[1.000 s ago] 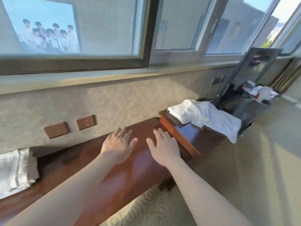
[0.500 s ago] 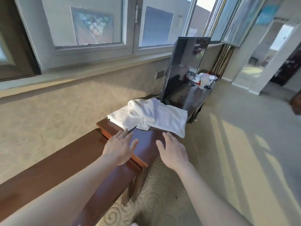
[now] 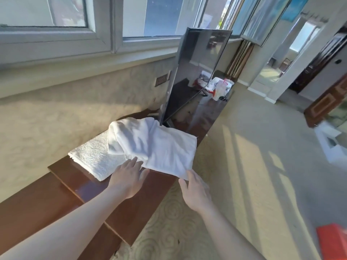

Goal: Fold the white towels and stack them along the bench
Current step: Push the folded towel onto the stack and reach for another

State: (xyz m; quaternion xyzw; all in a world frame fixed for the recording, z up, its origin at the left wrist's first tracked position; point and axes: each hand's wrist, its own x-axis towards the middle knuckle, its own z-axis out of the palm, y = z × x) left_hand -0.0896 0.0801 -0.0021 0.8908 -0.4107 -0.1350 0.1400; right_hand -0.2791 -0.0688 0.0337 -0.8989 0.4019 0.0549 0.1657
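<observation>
A loose white towel (image 3: 159, 145) lies crumpled on the raised end of the dark wooden bench (image 3: 75, 184), its near corner hanging past the front edge. Under its left side lies a folded, coarser white towel (image 3: 92, 158). My left hand (image 3: 127, 177) reaches out flat, fingers straight, fingertips at the near edge of the loose towel. My right hand (image 3: 195, 190) is spread just below the hanging corner, fingertips touching it. Neither hand holds anything.
A black TV screen (image 3: 195, 72) leans against the wall right behind the towels. Bags and clutter (image 3: 219, 87) sit beyond it. Windows run along the wall above. Patterned carpet (image 3: 244, 166) stretches right, with a red object (image 3: 332, 241) at the lower right.
The view has swung right along the bench and closer to the towels. Both hands moved forward from the bare bench top to the near edge of the loose towel.
</observation>
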